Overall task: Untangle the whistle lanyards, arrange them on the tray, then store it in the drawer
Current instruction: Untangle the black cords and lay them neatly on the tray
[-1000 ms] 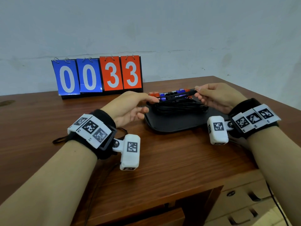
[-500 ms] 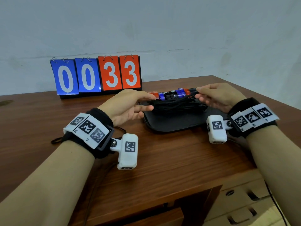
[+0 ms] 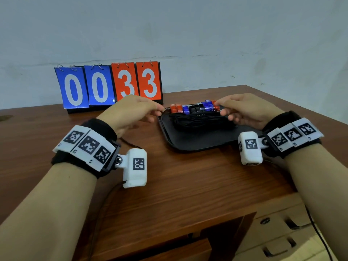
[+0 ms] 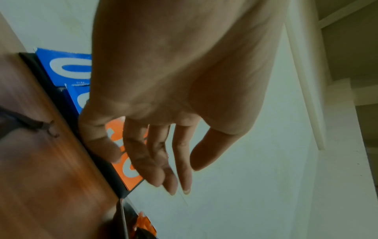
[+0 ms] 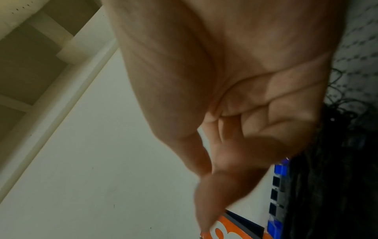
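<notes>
The wooden desk [image 3: 169, 185] is filling the lower half of the head view, with its drawers [image 3: 278, 234] showing at lower right, where the tray is presumably heading. A flip scoreboard [image 3: 109, 85] is standing at upper left against the wall, reading 0033. Right of centre the black tray [image 3: 197, 140] is lying flat on the desk, carrying the whistles [image 3: 194, 108] lined up in a red, blue and black row along its far edge, with the black lanyards [image 3: 197, 120] bundled just in front, likely so nothing snags in storage. The left hand [image 3: 131, 112] is hovering at the row's left end, fingers loosely extended and holding nothing, as the left wrist view confirms. The right hand [image 3: 246, 110] is reaching to the row's right end, fingertips gathered to a point there; whether they are actually pinching a whistle I cannot tell.
</notes>
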{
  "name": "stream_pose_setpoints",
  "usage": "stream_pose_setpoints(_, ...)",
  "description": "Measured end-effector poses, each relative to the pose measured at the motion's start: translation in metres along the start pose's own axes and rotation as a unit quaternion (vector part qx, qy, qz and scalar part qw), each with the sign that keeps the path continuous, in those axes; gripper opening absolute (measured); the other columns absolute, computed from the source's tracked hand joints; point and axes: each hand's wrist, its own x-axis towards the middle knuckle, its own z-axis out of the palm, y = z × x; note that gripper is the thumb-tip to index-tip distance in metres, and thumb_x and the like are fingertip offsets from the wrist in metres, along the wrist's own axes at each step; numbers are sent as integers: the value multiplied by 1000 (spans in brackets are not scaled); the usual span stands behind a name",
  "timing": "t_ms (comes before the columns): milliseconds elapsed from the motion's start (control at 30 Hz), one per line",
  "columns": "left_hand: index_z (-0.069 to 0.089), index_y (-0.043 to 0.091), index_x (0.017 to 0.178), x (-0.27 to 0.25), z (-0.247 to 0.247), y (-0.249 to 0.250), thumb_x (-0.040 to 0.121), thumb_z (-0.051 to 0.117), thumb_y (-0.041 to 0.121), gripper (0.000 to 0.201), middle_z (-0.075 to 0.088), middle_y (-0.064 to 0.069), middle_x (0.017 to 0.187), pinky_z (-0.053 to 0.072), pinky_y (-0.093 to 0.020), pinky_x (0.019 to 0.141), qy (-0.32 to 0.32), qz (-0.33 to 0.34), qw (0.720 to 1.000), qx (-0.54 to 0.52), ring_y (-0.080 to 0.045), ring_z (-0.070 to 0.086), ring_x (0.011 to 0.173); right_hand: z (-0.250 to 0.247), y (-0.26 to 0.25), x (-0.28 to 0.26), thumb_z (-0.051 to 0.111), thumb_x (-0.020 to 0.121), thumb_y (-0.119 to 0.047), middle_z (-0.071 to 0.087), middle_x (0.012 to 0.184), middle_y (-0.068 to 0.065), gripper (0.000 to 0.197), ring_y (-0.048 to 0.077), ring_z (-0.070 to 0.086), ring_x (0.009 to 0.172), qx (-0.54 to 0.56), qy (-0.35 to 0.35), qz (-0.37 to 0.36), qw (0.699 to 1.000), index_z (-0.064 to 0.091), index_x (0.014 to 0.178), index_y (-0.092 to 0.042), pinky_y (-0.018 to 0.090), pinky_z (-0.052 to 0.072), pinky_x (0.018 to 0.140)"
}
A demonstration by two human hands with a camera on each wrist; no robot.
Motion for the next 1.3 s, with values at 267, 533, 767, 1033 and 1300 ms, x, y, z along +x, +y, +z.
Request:
stream_pose_setpoints(267, 76, 24, 114, 8, -11, -10, 95, 66, 36, 25, 72, 1, 119, 39, -44, 117, -47, -50, 991, 112, -18, 59, 122, 7, -2, -7, 51, 103, -34, 75, 87, 3, 30, 7, 64, 61, -26, -138, 27, 990, 68, 120, -17, 15, 48, 53)
stream_pose_setpoints(533, 55, 10, 142, 23, -26, -23, 96, 64, 45, 59, 50, -13, 151, 36, -44, 116, 38, -109, 980, 162, -31, 45, 139, 7, -1, -6, 50, 103, -34, 75, 88, 3, 32, 7, 65, 62, -13, -152, 32, 988, 67, 123, -15, 15, 49, 54)
stream_pose_setpoints(767, 52, 5, 143, 33, -41, -37, 97, 61, 49, 64, 51, -15, 150, 34, -47, 114, 26, -166, 962, 215, -32, 44, 140, 7, 0, -4, 50, 103, -35, 75, 89, 4, 34, 8, 65, 63, -9, -157, 33, 987, 66, 124, -14, 16, 49, 54)
stream_pose_setpoints(1033, 60, 4, 128, 36, -41, -42, 94, 61, 56, 62, 65, -19, 123, 45, -37, 78, -5, -198, 948, 249, -28, 56, 94, 6, 1, -3, 51, 102, -36, 75, 92, 6, 35, 8, 66, 65, -9, -160, 35, 986, 66, 125, -14, 16, 50, 54)
stream_pose_setpoints(1300, 66, 6, 120, 36, -39, -42, 97, 57, 55, 55, 66, -14, 113, 48, -38, 87, -25, -174, 952, 252, -27, 56, 101, 7, 1, -4, 50, 103, -35, 75, 92, 5, 34, 8, 66, 65, -15, -162, 36, 986, 66, 125, -15, 16, 50, 56)
